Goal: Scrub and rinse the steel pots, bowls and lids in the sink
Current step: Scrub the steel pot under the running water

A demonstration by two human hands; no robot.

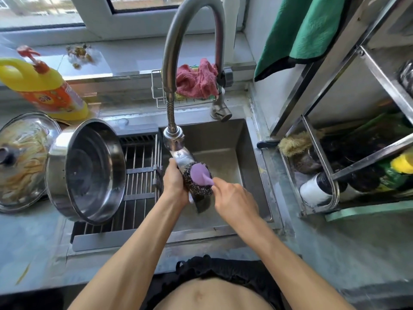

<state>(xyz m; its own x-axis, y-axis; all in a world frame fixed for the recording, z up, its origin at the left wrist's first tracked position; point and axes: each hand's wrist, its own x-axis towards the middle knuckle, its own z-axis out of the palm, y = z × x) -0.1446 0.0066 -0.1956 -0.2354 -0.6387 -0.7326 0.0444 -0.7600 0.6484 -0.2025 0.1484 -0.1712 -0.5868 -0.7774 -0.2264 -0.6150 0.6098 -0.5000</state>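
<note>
Over the sink (pixel 225 139), under the faucet head (pixel 173 136), my left hand (pixel 174 183) grips a steel piece (pixel 202 205) seen edge-on; whether it is a lid or a bowl I cannot tell. My right hand (pixel 233 198) pinches the purple handle of a steel-wool scrubber (pixel 199 175), whose wire pad presses against that piece. A large steel pot (pixel 89 173) lies tilted on its side on the drain rack (pixel 139 175) in the sink's left half. A glass lid (pixel 21 162) smeared with residue rests on the counter at far left.
A yellow detergent bottle (pixel 44 86) stands behind the lid. A pink cloth (pixel 196 82) sits in a wire caddy behind the faucet. A green towel (pixel 301 32) hangs at upper right above a steel shelf rack (pixel 324 157) holding brushes and bottles.
</note>
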